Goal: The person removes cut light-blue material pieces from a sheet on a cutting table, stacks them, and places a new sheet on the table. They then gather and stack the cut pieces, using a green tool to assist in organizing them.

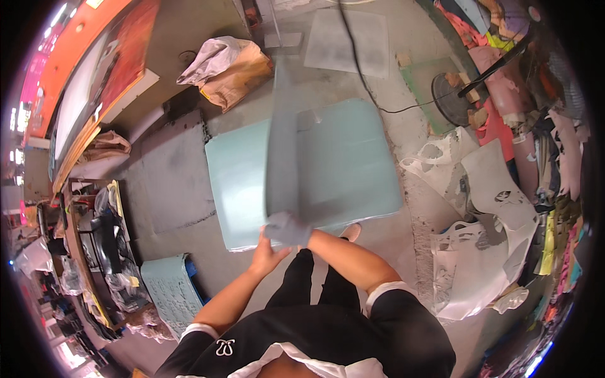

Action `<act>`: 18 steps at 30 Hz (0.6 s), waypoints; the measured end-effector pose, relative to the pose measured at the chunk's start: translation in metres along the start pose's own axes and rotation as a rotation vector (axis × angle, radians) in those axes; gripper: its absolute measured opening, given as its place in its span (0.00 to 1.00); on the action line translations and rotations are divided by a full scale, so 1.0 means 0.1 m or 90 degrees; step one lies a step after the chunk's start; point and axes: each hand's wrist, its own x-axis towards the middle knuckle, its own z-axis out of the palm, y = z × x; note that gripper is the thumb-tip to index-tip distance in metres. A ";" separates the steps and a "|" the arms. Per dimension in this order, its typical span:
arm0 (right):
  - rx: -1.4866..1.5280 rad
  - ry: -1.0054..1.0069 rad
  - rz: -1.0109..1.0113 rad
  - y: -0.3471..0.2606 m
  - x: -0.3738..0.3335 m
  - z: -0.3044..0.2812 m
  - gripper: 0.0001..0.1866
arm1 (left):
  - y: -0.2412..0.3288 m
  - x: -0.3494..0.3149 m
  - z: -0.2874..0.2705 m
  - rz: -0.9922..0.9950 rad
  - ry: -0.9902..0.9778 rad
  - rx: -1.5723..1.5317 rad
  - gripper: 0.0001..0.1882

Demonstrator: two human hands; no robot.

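Grip first: grey-gloved R hand point(290, 230) closed on near end of long grey piece point(283, 145), which is motion-blurred, so exact shape unclear. L hand point(270, 257), bare, right up against the glove, thumb out; fingers partly hidden, can't tell if it's gripping too. Grey piece runs from the hands twd far side, over pale green sheets point(353, 170) lying on the floor point(403, 246), visible both L & R of it. Person's shoe point(351, 232) at sheets' near edge. Beyond: crumpled brown-and-pinkish bag point(233, 72) far L, pale flat sheet point(348, 43) far R of centre, w/ black cable point(354, 53) crossing it. R side: whitish cut-out scraps point(472, 264). Near L: folded blue-green sheet point(165, 290) beside cluttered rack point(104, 252).
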 end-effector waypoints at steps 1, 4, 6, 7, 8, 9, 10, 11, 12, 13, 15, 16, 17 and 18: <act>0.022 0.052 -0.122 -0.27 0.01 0.16 0.15 | 0.00 -0.05 0.01 -0.051 0.009 -0.063 0.24; -0.035 0.041 -0.258 -0.98 0.16 0.42 0.16 | -0.11 -0.27 -0.32 -0.089 0.258 -0.170 0.15; 0.012 0.037 -0.307 -1.47 0.14 0.58 0.16 | -0.14 -0.60 -0.74 -0.069 0.322 -0.175 0.13; 0.088 0.025 -0.302 -1.73 0.13 0.69 0.18 | -0.14 -0.76 -0.97 -0.061 0.344 -0.104 0.12; 0.151 0.007 -0.302 -1.98 0.13 0.79 0.19 | -0.11 -0.92 -1.21 0.007 0.354 -0.046 0.13; 0.197 -0.026 -0.289 -2.22 0.12 0.89 0.19 | -0.05 -1.12 -1.39 0.057 0.363 0.006 0.13; 0.236 -0.067 -0.276 -2.45 0.09 1.01 0.18 | 0.03 -1.35 -1.54 0.035 0.408 -0.194 0.15; 0.272 -0.108 -0.266 -2.68 0.06 1.11 0.18 | 0.07 -1.49 -1.72 -0.007 0.449 -0.355 0.16; 0.287 -0.121 -0.289 -2.91 0.02 1.21 0.18 | 0.13 -1.69 -1.85 0.064 0.505 -0.232 0.15; 0.300 -0.135 -0.313 -3.13 -0.03 1.31 0.18 | 0.18 -1.90 -1.97 0.073 0.562 -0.166 0.14; 0.395 -0.171 -0.341 -3.59 -0.24 1.48 0.18 | 0.22 -2.31 -2.26 0.123 0.538 0.277 0.12; 0.476 -0.194 -0.343 -3.79 -0.38 1.54 0.18 | 0.25 -2.33 -2.18 -0.219 0.741 0.461 0.08; 0.530 -0.226 -0.339 -3.96 -0.51 1.58 0.19 | 0.30 -2.49 -2.22 -0.115 0.698 0.340 0.08; 0.456 -0.232 -0.366 -4.04 -0.61 1.54 0.17 | 0.36 -2.62 -2.23 -0.013 0.650 0.224 0.08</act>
